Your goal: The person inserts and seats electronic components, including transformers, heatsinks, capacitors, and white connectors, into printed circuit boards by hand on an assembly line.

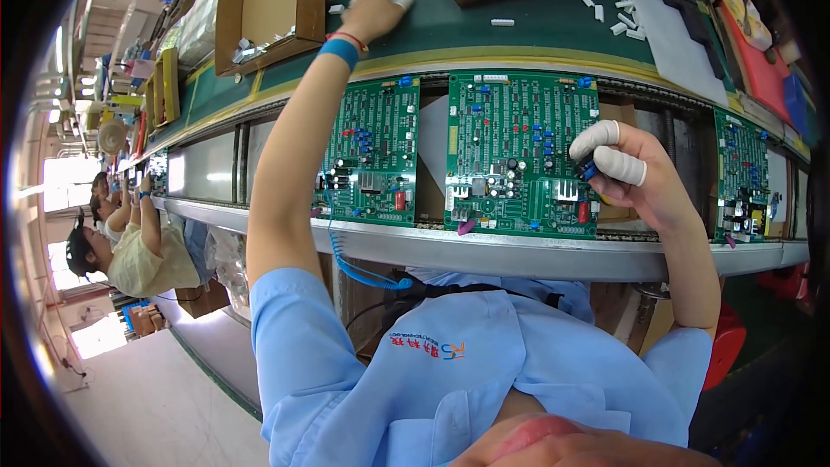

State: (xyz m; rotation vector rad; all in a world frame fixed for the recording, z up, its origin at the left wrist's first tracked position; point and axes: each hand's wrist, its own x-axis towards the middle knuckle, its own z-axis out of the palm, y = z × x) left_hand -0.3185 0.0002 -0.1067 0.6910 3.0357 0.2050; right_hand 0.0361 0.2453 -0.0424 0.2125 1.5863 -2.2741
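The right hand (635, 175) is resting at the right edge of the middle board (519, 151), and its fingers (621, 164), covered with white finger cots, are pinching a small blue part (590, 169) between them. This part is sitting just at the right edge of the middle board, touching the fingertips, and I cannot tell if it is already touching the board. The right forearm is rising steeply from below the board, with the wrist bent toward it. The left hand (373, 10) is stretched far above the middle board, on the green belt (536, 26), with the arm almost straight and crossing over the left board (373, 151). Its fingers are bent down narrowly onto small white parts (337, 9) lying on the belt; whether they are gripping one I cannot tell. A blue wrist strap (339, 50) is sitting on the left wrist, and its coiled cord (359, 268) is hanging below the left board. More white parts (616, 9) are lying on the belt, above and to the right of the middle board. A cardboard box (270, 2) is standing above and to the left of it. Another board (741, 177) is waiting to the right of the middle board. Far to the left of it, other people (130, 233) are working at the same line.
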